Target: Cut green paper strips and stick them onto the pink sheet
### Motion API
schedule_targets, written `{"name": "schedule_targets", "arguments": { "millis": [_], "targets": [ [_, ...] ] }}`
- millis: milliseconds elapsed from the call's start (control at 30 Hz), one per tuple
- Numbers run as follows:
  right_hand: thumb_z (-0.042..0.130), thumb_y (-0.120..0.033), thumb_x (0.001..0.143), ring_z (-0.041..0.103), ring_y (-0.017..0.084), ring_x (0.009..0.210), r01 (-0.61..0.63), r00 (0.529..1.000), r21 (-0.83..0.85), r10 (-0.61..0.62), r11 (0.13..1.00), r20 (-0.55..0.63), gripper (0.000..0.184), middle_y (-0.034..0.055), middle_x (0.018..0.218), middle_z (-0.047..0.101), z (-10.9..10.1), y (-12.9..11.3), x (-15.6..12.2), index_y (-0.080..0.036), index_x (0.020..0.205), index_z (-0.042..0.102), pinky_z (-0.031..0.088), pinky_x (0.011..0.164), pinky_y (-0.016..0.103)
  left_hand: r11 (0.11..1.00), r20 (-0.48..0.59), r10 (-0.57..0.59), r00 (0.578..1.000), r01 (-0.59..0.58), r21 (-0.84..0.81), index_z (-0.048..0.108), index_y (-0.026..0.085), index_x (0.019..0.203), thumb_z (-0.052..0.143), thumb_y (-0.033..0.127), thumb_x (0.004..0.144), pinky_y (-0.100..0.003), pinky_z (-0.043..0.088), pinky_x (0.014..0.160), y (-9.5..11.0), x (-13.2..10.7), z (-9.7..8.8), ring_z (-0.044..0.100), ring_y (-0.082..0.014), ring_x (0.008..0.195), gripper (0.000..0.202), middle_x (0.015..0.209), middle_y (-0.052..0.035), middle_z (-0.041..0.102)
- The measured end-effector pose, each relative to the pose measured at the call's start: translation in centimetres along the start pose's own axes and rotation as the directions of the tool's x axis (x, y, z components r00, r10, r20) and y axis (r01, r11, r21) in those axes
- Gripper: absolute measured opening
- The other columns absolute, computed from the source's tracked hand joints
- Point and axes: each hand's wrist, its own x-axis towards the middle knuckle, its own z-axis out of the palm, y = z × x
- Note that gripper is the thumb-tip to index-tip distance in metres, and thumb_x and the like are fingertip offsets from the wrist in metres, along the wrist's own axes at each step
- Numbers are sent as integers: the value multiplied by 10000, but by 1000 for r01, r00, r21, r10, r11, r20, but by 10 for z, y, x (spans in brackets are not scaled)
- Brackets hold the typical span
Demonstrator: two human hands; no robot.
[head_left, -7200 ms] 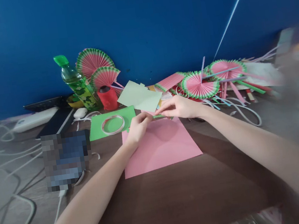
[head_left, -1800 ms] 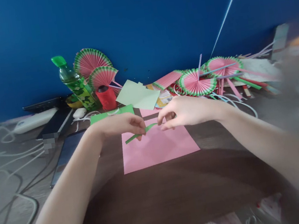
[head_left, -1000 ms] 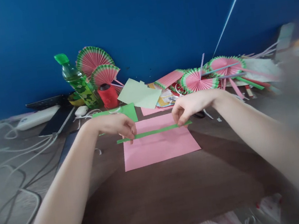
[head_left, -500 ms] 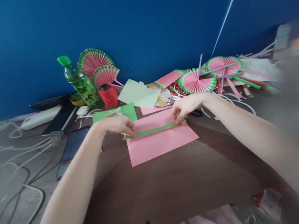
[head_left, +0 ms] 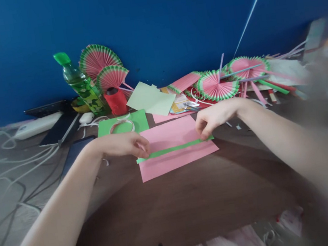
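Note:
A narrow green paper strip (head_left: 174, 149) stretches crosswise over a pink paper sheet (head_left: 172, 164) on the dark table. My left hand (head_left: 129, 145) pinches the strip close to its left end, fingers closed. Near the other end, my right hand (head_left: 212, 119) grips it between thumb and fingers. Both strip ends stick out a little beyond my fingertips, and the strip slants slightly up toward the right. Whether it touches the pink sheet I cannot tell. Behind my left hand lies a green sheet (head_left: 103, 127) with a roll of tape (head_left: 132, 124) on it.
At the back left stand a green bottle (head_left: 81, 83), a red container (head_left: 116, 102) and pink-green pleated paper fans (head_left: 100, 60). More round fans (head_left: 216, 86) lie at the back right. A phone (head_left: 71, 156) and white cables (head_left: 39, 159) are left of my arm.
Both hands have brought the green strip down toward the sheet's near edge. They are slightly farther apart, with the right hand shifted right. The camera view has shifted a little.

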Motion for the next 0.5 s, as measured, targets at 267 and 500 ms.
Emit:
{"name": "schedule_targets", "arguments": {
  "millis": [267, 500],
  "targets": [
    [584, -531, 660, 521, 117, 579, 2, 985, 55, -12, 999, 171, 397, -3, 593, 578, 6, -2, 4, -135, 653, 606, 363, 574, 250, 998, 65, -57, 996, 56, 17, 599, 156, 702, 559, 314, 683, -196, 374, 599, 12, 4, 9, 521, -113, 651, 165, 686, 4, 607],
    [618, -494, 647, 497, 92, 492, -20, 973, 117, -8, 993, 230, 364, -14, 586, 580, 8, 1, 8, -130, 647, 603, 381, 544, 250, 997, 71, -77, 995, 76, 17, 617, 170, 740, 590, 363, 659, -208, 387, 590, 15, 7, 17, 549, -125, 657, 211, 722, -5, 640]
  ]
}}
